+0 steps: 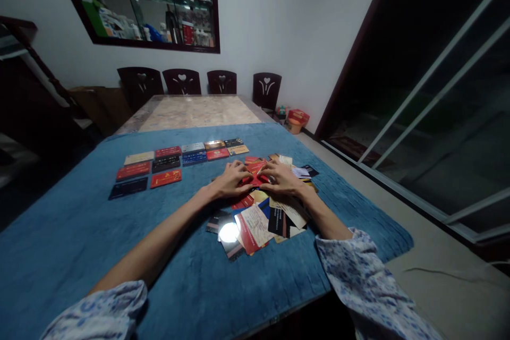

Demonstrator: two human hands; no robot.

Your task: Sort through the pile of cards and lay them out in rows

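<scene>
Flanking a red rectangular plastic card point(256, 171) near the right edge of the blue-cloth-covered surface point(191, 276), my left hand point(231, 179) and right hand point(281, 178) touch it, equally near; whether clamped, I cannot tell.

At the far end of the table point(195, 109), a bare top with pale marbled pattern. Over the rest, a blue cloth point(95, 234), slightly wrinkled. On this cloth, to the left, laid-out cards point(166, 162) in five columns: three cards in each of the first two, two in each of the others. At the far left corner of this group, a cream card point(138, 158); at the near left corner, a dark card point(128, 187). More to the right, a loose pile of overlapping cards point(257, 223), in red, black, blue and pale colours.
</scene>
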